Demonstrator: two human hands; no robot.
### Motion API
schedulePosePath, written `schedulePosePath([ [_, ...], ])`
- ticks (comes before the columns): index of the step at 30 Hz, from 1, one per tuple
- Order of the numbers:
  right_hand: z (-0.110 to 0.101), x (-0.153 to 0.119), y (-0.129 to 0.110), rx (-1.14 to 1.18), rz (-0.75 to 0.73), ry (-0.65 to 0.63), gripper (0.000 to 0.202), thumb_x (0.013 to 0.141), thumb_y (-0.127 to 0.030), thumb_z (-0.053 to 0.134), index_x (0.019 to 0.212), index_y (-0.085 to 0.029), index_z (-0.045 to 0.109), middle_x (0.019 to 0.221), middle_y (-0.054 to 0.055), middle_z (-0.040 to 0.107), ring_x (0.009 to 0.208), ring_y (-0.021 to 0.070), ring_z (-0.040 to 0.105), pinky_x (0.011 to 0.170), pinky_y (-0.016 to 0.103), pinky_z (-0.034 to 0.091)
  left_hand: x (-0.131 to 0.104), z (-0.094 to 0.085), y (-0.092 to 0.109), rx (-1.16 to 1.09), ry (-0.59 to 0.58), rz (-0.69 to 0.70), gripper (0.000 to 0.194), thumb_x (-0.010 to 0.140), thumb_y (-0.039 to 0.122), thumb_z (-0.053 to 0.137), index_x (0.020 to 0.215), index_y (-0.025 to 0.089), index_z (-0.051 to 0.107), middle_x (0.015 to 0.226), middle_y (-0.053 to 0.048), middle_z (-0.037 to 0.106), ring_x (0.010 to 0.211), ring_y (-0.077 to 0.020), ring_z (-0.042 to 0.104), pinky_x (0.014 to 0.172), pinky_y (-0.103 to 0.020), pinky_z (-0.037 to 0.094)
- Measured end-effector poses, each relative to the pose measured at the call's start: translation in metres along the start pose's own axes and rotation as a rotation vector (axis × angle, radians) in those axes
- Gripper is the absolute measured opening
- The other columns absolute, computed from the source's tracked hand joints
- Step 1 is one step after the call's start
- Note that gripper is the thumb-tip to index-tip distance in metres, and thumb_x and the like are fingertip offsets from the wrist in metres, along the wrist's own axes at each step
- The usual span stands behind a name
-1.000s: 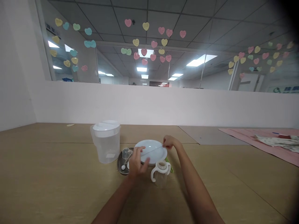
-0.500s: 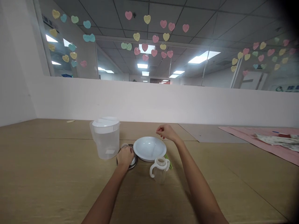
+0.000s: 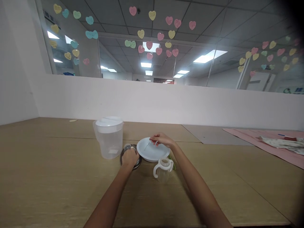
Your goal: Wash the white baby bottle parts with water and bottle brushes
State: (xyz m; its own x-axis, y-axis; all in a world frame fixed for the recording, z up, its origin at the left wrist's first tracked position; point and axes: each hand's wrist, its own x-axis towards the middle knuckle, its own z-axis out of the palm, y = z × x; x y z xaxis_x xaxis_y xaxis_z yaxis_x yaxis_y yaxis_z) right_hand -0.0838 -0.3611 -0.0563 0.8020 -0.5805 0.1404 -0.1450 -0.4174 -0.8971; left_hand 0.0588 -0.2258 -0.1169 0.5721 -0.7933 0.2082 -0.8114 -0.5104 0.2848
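Observation:
My right hand [image 3: 161, 139] is over the white bowl [image 3: 154, 155], its fingers pinched on a thin straight stick [image 3: 147, 145]. The stick slants down toward the inside of the bowl. My left hand [image 3: 130, 157] is closed over a round metal dish [image 3: 122, 155], left of the bowl. Its fingertips are hidden, so what it holds cannot be made out. A clear rounded piece [image 3: 127, 147] shows just beyond its knuckles. Closer to me stands a clear baby bottle [image 3: 163, 174] without a lid, with a white two-handled collar [image 3: 165, 162].
A translucent pitcher [image 3: 110, 141] with a white lid stands left of the metal dish. Something thin and green [image 3: 174, 165] lies partly behind the bottle. At the far right, a pink cloth [image 3: 249, 137] carries a whitish item [image 3: 281, 144]. A white wall [image 3: 142, 101] bounds the table's back.
My right hand has moved left from beyond the bowl's right rim to over it, and the thin stick now shows clearly. My left hand stays at the metal dish. The view has shifted slightly.

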Motion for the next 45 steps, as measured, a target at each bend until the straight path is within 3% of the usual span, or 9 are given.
schedulePosePath([
  [5, 0.004, 0.007, -0.001, -0.079, -0.09, 0.286, 0.026, 0.083, -0.029, 0.039, 0.069, -0.012, 0.052, 0.056, 0.0, 0.052, 0.043, 0.0048, 0.047, 0.04, 0.014, 0.039, -0.003, -0.004, 0.0, 0.02, 0.006, 0.013, 0.042, 0.08, 0.038, 0.034, 0.088, 0.009, 0.063, 0.092, -0.018, 0.062, 0.092, -0.0257, 0.057, 0.074, -0.031, 0.044],
  [12, 0.014, 0.006, 0.002, -0.301, -0.104, 0.092, 0.024, 0.084, -0.024, 0.036, 0.07, -0.013, 0.051, 0.055, -0.002, 0.052, 0.041, 0.0047, 0.048, 0.04, 0.014, 0.038, -0.004, 0.001, 0.0, 0.114, 0.091, 0.049, 0.04, 0.079, 0.034, 0.033, 0.086, 0.011, 0.065, 0.091, -0.017, 0.063, 0.094, -0.0294, 0.055, 0.076, -0.038, 0.041],
  [21, 0.01, 0.005, 0.002, -0.396, -0.054, 0.107, 0.024, 0.084, -0.023, 0.035, 0.07, -0.013, 0.052, 0.057, 0.001, 0.056, 0.041, 0.0061, 0.049, 0.041, 0.016, 0.038, -0.003, -0.001, -0.001, 0.111, 0.117, 0.036, 0.038, 0.079, 0.034, 0.036, 0.083, 0.01, 0.065, 0.083, -0.017, 0.064, 0.091, -0.0284, 0.056, 0.078, -0.037, 0.039],
  [25, 0.004, 0.002, 0.002, -0.479, -0.033, 0.199, 0.028, 0.086, -0.026, 0.032, 0.07, -0.013, 0.051, 0.061, 0.002, 0.056, 0.045, 0.0052, 0.049, 0.043, 0.014, 0.035, -0.003, -0.01, 0.0, 0.122, 0.195, 0.061, 0.035, 0.08, 0.028, 0.034, 0.081, 0.011, 0.065, 0.082, -0.015, 0.064, 0.089, -0.0256, 0.057, 0.077, -0.034, 0.039],
  [30, -0.004, -0.003, 0.002, -0.555, 0.034, 0.177, 0.023, 0.081, -0.023, 0.041, 0.063, -0.012, 0.051, 0.05, 0.0, 0.052, 0.038, 0.0052, 0.045, 0.04, 0.015, 0.031, -0.003, -0.025, -0.004, 0.1, 0.218, 0.086, 0.029, 0.08, 0.025, 0.037, 0.082, 0.012, 0.063, 0.083, -0.014, 0.063, 0.086, -0.024, 0.058, 0.074, -0.031, 0.038],
  [35, -0.009, -0.013, -0.019, -0.589, -0.009, 0.26, 0.028, 0.084, -0.026, 0.033, 0.067, -0.013, 0.051, 0.058, 0.002, 0.055, 0.045, 0.0057, 0.048, 0.044, 0.015, 0.032, -0.004, -0.03, -0.008, -0.175, 0.364, -0.005, 0.024, 0.082, 0.026, 0.037, 0.091, 0.016, 0.057, 0.081, -0.008, 0.064, 0.076, -0.018, 0.059, 0.067, -0.026, 0.04],
  [39, -0.013, -0.029, -0.047, -0.6, -0.097, 0.378, 0.03, 0.085, -0.03, 0.033, 0.069, -0.013, 0.052, 0.062, 0.003, 0.056, 0.05, 0.0071, 0.049, 0.048, 0.016, 0.033, -0.006, -0.027, -0.002, -0.607, 0.547, 0.157, 0.019, 0.078, 0.03, 0.046, 0.085, 0.017, 0.058, 0.087, -0.004, 0.065, 0.082, -0.0152, 0.059, 0.073, -0.024, 0.042],
  [42, -0.012, -0.044, -0.068, -0.539, -0.215, 0.451, 0.032, 0.086, -0.035, 0.032, 0.069, -0.014, 0.051, 0.06, 0.001, 0.055, 0.049, 0.0076, 0.049, 0.048, 0.017, 0.035, -0.008, -0.02, 0.008, -0.838, 0.492, 0.325, 0.02, 0.075, 0.033, 0.05, 0.082, 0.018, 0.062, 0.093, -0.003, 0.066, 0.088, -0.0153, 0.059, 0.078, -0.025, 0.044],
  [45, -0.007, -0.057, -0.084, -0.412, -0.316, 0.463, 0.039, 0.087, -0.043, 0.028, 0.069, -0.015, 0.049, 0.052, -0.001, 0.051, 0.046, 0.0082, 0.048, 0.048, 0.018, 0.037, -0.01, -0.009, 0.017, -0.857, 0.337, 0.464, 0.02, 0.074, 0.028, 0.05, 0.084, 0.02, 0.065, 0.1, -0.002, 0.065, 0.096, -0.0173, 0.057, 0.085, -0.029, 0.043],
])
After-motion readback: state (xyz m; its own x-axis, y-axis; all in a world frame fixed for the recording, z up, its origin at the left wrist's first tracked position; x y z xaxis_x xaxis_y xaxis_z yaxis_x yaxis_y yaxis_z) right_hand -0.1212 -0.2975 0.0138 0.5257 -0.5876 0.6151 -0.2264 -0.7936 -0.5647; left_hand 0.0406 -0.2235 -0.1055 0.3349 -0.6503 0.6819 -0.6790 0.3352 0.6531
